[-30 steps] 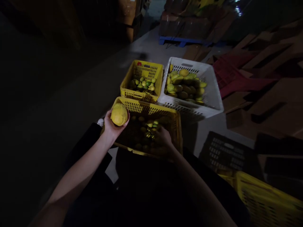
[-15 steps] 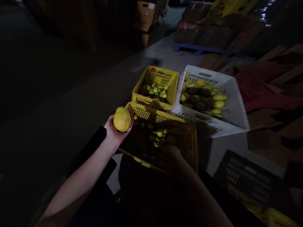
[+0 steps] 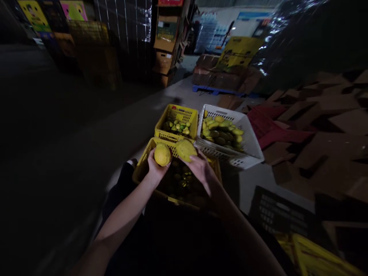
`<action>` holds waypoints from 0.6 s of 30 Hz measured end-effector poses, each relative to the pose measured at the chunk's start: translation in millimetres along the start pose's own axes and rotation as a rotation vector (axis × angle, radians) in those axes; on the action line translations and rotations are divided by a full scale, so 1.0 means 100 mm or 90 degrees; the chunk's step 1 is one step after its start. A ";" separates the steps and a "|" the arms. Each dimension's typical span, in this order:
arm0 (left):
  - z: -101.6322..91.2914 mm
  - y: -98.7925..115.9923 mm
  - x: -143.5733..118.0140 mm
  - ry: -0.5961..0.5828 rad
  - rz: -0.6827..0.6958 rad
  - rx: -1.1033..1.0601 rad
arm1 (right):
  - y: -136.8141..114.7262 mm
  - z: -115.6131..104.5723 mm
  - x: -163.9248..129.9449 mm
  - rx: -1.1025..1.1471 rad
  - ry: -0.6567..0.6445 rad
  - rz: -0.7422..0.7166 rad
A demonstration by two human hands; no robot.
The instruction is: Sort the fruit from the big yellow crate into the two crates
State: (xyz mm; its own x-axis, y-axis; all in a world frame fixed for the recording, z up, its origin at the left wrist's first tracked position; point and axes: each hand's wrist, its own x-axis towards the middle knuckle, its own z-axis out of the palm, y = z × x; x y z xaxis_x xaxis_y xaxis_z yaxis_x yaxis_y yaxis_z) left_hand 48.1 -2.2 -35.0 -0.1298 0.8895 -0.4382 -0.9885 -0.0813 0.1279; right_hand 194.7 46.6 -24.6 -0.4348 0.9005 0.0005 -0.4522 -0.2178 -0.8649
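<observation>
- One round yellow fruit [image 3: 162,154] sat in the cupped left hand [image 3: 156,171], fingers curled round it, near the frame's middle.
- One bumpy yellow fruit [image 3: 185,149] was just right of it; the right hand [image 3: 202,168] gripped its right end.
- One front yellow crate [image 3: 142,165] was under both hands, one back yellow crate [image 3: 171,135] was above them, and one white crate [image 3: 253,148] was right of centre.
</observation>
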 end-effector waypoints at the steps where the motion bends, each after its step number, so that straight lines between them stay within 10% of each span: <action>1: 0.00 -0.05 0.00 -0.010 -0.007 0.016 | 0.03 0.03 -0.11 0.013 0.003 -0.001; 8: -0.03 -0.33 -0.02 -0.056 -0.004 0.088 | 0.24 -0.11 -0.55 0.002 0.079 -0.004; 18: 0.01 -0.54 0.01 -0.101 -0.050 0.148 | 0.08 -0.20 -0.36 0.034 0.145 -0.068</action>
State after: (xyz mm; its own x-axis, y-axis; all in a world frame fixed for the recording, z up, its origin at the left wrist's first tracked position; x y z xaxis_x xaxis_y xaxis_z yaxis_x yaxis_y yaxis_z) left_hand 101.4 3.7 -41.4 -0.0215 0.9497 -0.3126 -0.9484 0.0796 0.3068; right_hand 222.5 19.7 -41.0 -0.1978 0.9798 -0.0278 -0.5289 -0.1305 -0.8386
